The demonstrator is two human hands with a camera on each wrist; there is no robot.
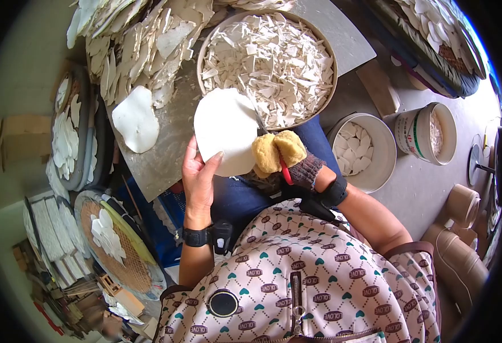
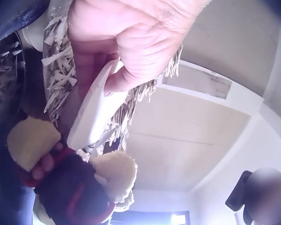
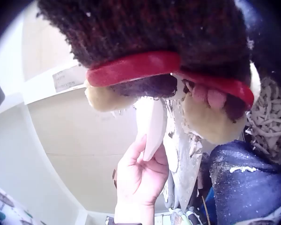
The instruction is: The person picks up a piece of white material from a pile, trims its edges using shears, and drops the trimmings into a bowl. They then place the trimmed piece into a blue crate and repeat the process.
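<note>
In the head view, the left hand [image 1: 199, 182] pinches a thin white rounded sheet [image 1: 225, 132] at its lower left edge, thumb on top. The right hand [image 1: 307, 170], in a dark knitted glove, grips scissors with red handles [image 1: 286, 172] and yellow padding [image 1: 290, 148]. Their blades [image 1: 258, 114] reach the sheet's right edge; whether they are closed cannot be told. The left wrist view shows the sheet [image 2: 91, 115] edge-on between the thumb and fingers of the left hand [image 2: 140, 37]. In the right wrist view, the red handles [image 3: 136, 69] lie around the gloved right hand [image 3: 150, 33].
A round container [image 1: 335, 74] of white scraps stands beyond the hands on a metal table [image 1: 162, 166]. Stacked sheets [image 1: 142, 51] and a loose piece [image 1: 137, 119] lie at left. Right of the knees are a bucket of pieces [image 1: 389, 150] and another bucket [image 1: 411, 134].
</note>
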